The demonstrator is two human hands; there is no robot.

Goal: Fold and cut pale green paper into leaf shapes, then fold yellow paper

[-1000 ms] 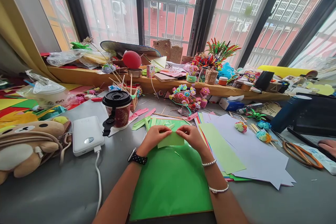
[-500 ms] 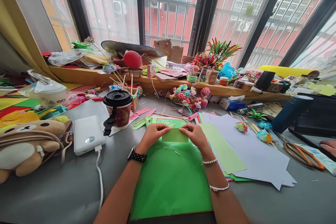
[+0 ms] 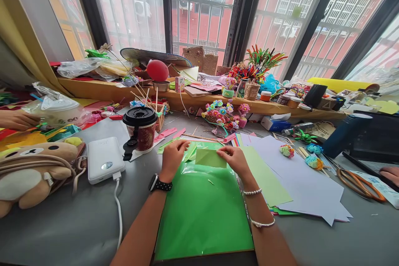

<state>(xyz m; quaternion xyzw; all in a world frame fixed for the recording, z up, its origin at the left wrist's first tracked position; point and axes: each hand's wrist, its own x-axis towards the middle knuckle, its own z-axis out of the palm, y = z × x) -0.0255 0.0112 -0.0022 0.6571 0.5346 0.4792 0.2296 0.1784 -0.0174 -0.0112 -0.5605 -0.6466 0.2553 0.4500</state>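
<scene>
Between the thumb and fingers of my right hand (image 3: 235, 160) is the right edge of a small light green piece of paper (image 3: 208, 158). That paper is held up above the far part of a green sheet (image 3: 204, 212) with a shiny surface. My left hand (image 3: 173, 158) is apart from the paper, to its left, with thumb and fingers pinched together. Whatever is in that pinch, if anything, is too small to make out. Light green paper strips (image 3: 190, 152) lie just beyond, between my hands.
Left of me are a lidded coffee cup (image 3: 145, 131), a white power bank (image 3: 105, 160) and a plush bear (image 3: 34, 174). White paper sheets (image 3: 299, 178) and scissors (image 3: 361, 185) lie right. Another person's hand (image 3: 20, 119) reaches in from the left; another rests far right.
My left hand has let go of the light green paper and moved left. My right hand has shifted slightly right with it. Another person's hand has appeared at the left edge.
</scene>
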